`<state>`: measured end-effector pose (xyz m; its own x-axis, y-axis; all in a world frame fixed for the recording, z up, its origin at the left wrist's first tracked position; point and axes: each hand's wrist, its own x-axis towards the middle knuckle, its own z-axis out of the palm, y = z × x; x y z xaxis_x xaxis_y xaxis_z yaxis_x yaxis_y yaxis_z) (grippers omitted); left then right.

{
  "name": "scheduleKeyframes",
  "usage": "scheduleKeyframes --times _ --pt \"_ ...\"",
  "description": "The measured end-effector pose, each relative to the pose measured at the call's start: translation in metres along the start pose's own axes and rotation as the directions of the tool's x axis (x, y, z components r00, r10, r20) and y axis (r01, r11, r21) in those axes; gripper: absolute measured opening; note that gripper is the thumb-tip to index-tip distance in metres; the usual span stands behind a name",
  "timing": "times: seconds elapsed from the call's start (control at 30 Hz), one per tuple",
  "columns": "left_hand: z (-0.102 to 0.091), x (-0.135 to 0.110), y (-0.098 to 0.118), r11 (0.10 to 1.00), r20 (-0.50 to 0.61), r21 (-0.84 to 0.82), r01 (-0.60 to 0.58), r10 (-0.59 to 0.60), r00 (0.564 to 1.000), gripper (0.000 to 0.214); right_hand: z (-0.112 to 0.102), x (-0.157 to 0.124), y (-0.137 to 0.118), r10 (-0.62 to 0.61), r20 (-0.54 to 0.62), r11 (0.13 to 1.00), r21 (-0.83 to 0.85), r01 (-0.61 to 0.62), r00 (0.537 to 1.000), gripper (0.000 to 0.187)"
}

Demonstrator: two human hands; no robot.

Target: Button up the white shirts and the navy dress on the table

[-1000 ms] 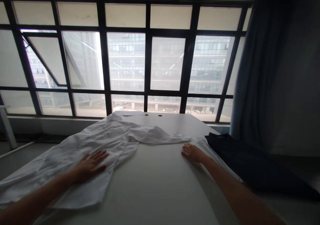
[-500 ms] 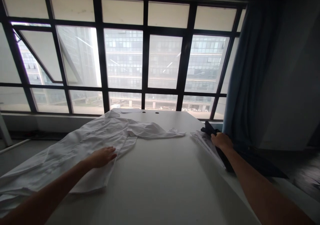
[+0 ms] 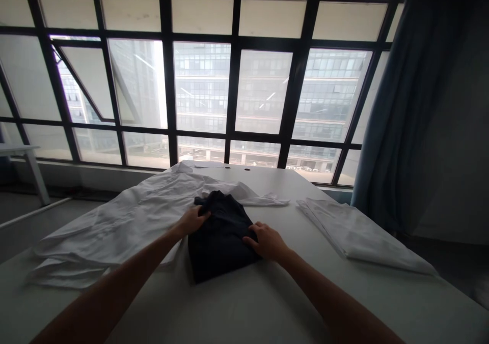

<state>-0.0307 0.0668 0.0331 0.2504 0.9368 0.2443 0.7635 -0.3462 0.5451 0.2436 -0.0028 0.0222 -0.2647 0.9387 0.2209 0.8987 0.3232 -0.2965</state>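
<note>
A dark navy garment (image 3: 223,237), folded into a compact shape, is between my two hands over the middle of the white table (image 3: 290,293). My left hand (image 3: 193,219) pinches its upper left edge. My right hand (image 3: 265,239) grips its right edge, thumb and fingers closed on the cloth. The kind of garment cannot be made out. Behind and to the left, a white long-sleeved shirt (image 3: 126,217) lies spread and wrinkled, one sleeve (image 3: 263,200) stretched to the right. The navy cloth covers part of this shirt.
A folded white cloth (image 3: 367,232) lies along the table's right side. Windows (image 3: 202,89) with dark frames stand beyond the far edge. A blue curtain (image 3: 397,120) hangs at the right. Another white table (image 3: 32,166) shows at the far left.
My right hand has brought the navy garment from the white cloth at the right to the table's middle. My left hand has left the white shirt and taken hold of the navy garment.
</note>
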Motion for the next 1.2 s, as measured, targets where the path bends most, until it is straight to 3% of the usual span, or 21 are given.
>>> scheduleKeyframes --times 0.1,0.2,0.37,0.47,0.53,0.6,0.63,0.7,0.73,0.77,0.8,0.87,0.93,0.97,1.03,1.1,1.2 --pt "0.003 -0.006 -0.009 0.955 -0.088 0.285 0.083 -0.06 0.994 0.031 0.017 -0.002 0.017 0.037 -0.013 0.999 0.013 -0.037 0.999 0.045" --pt "0.0 -0.012 -0.008 0.875 -0.151 0.465 0.135 -0.072 0.986 0.038 0.02 -0.001 0.018 0.035 -0.043 0.997 0.069 -0.032 0.998 0.04" --pt "-0.013 -0.02 0.006 0.846 -0.238 0.498 0.191 -0.078 0.968 0.05 0.016 0.004 0.019 0.0 -0.059 0.99 0.14 0.009 0.998 0.033" --pt "-0.021 -0.026 0.017 0.892 -0.296 0.429 0.143 -0.011 0.955 0.049 0.012 0.009 0.033 0.041 -0.097 0.981 0.195 -0.021 0.994 0.042" --pt "-0.024 -0.031 0.021 0.966 -0.175 0.258 0.016 0.03 0.984 0.045 0.01 0.013 0.046 0.076 -0.157 0.962 0.271 -0.031 0.985 0.051" --pt "-0.025 -0.035 0.02 0.99 0.109 -0.03 -0.136 0.138 0.984 0.045 0.008 0.017 0.061 0.114 -0.208 0.927 0.374 -0.028 0.971 0.055" --pt "-0.025 -0.037 0.018 0.966 0.266 -0.185 -0.182 0.227 0.937 0.047 0.008 0.018 0.068 0.142 -0.222 0.905 0.424 -0.036 0.965 0.056" --pt "-0.026 -0.037 0.012 0.879 0.486 -0.438 -0.188 0.407 0.773 0.053 0.007 0.021 0.08 0.203 -0.227 0.865 0.497 -0.066 0.953 0.059" --pt "-0.026 -0.037 0.009 0.833 0.532 -0.53 -0.159 0.472 0.703 0.054 0.007 0.021 0.084 0.219 -0.219 0.853 0.516 -0.078 0.951 0.059" --pt "-0.027 -0.035 0.006 0.791 0.542 -0.599 -0.123 0.514 0.665 0.055 0.007 0.021 0.085 0.22 -0.207 0.848 0.523 -0.082 0.953 0.059" --pt "-0.027 -0.033 0.003 0.761 0.525 -0.642 -0.094 0.526 0.67 0.055 0.007 0.021 0.084 0.205 -0.191 0.85 0.521 -0.078 0.96 0.057" --pt "-0.025 -0.029 -0.002 0.771 0.439 -0.63 -0.098 0.457 0.774 0.052 0.009 0.019 0.075 0.139 -0.157 0.868 0.495 -0.044 0.978 0.053" --pt "-0.019 -0.027 -0.005 0.866 0.304 -0.468 -0.179 0.348 0.887 0.046 0.011 0.014 0.058 0.036 -0.127 0.888 0.459 0.027 0.991 0.049" --pt "-0.014 -0.027 -0.006 0.908 0.237 -0.348 -0.232 0.324 0.916 0.043 0.012 0.012 0.048 -0.032 -0.114 0.897 0.436 0.079 0.993 0.047" --pt "-0.002 -0.029 -0.006 0.936 0.174 -0.121 -0.33 0.348 0.921 0.043 0.013 0.006 0.028 -0.189 -0.073 0.907 0.37 0.203 0.979 0.049" --pt "0.009 -0.032 -0.004 0.916 0.211 0.009 -0.402 0.391 0.896 0.05 0.013 0.001 0.013 -0.309 -0.008 0.91 0.288 0.298 0.951 0.051" --pt "0.02 -0.037 0.003 0.896 0.274 0.116 -0.43 0.387 0.88 0.044 0.008 -0.003 0.0 -0.349 0.079 0.928 0.167 0.333 0.934 0.044"
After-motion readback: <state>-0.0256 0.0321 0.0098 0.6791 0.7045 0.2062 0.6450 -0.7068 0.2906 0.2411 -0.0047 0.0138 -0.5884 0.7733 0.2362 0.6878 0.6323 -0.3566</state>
